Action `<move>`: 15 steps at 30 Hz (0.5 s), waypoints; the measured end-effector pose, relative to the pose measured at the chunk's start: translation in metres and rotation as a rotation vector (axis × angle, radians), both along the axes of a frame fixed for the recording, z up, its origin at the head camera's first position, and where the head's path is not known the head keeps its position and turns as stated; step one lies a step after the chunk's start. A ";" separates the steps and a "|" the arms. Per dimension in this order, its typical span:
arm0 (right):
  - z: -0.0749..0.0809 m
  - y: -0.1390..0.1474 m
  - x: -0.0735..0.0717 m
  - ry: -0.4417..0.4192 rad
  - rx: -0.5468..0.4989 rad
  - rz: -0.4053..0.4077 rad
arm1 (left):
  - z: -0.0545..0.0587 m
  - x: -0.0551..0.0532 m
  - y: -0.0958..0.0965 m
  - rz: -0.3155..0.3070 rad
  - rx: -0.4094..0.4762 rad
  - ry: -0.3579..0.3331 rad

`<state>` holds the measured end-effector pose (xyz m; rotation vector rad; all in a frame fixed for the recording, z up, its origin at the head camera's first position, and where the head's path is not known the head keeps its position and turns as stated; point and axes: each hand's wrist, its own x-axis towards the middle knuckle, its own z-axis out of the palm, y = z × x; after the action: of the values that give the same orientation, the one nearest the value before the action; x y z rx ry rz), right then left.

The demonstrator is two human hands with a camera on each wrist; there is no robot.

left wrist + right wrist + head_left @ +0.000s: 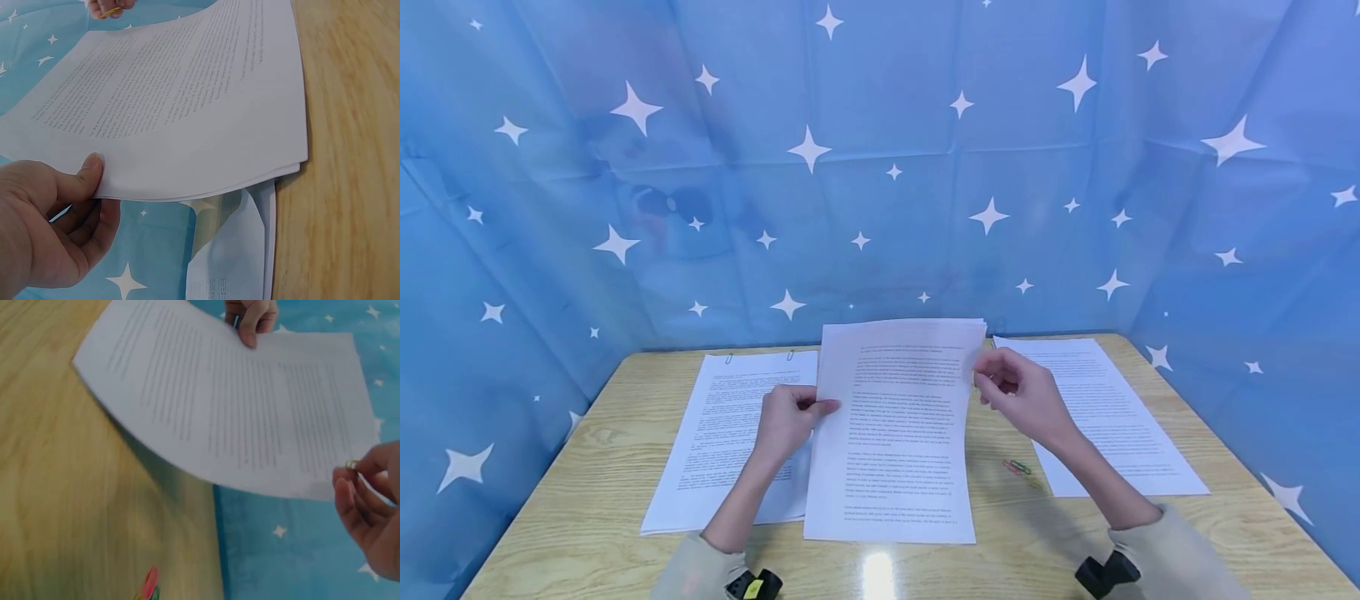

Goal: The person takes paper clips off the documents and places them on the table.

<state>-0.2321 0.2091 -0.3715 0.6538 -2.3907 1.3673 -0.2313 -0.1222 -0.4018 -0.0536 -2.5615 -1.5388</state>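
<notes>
A thin stack of printed sheets [898,433] is held tilted up over the middle of the table, curving slightly. My left hand [787,423] pinches its left edge, thumb on the front page and fingers behind, as the left wrist view shows. At the upper right edge of the stack is my right hand [1026,398]. Between its thumb and fingertips it pinches a small yellow paper clip [351,464], right beside the sheets' edge in the right wrist view.
Left of the held sheets lies another printed stack [688,467] with two paper clips [790,355] along its top edge. More printed paper [1105,425] lies at the right. Several loose coloured paper clips [1018,467] rest on the wooden table [572,467]. A blue star-patterned curtain [895,217] hangs behind.
</notes>
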 end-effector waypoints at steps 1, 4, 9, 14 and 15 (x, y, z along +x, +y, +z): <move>-0.002 0.003 0.001 -0.006 0.018 -0.005 | 0.000 0.000 0.000 0.000 0.000 -0.001; -0.010 0.012 0.003 -0.028 0.064 -0.016 | 0.000 0.000 0.000 0.001 -0.002 -0.002; -0.019 0.025 0.006 -0.031 0.130 -0.011 | -0.001 0.000 0.000 0.001 -0.003 0.002; -0.025 0.034 0.010 -0.036 0.182 0.011 | -0.002 -0.001 0.001 -0.001 -0.004 0.005; -0.026 0.035 0.011 -0.036 0.194 0.017 | -0.002 -0.001 0.001 -0.001 -0.005 0.005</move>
<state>-0.2214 0.2443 -0.3971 0.7064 -2.5741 1.1718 -0.2325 -0.1214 -0.4038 -0.0589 -2.5618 -1.5299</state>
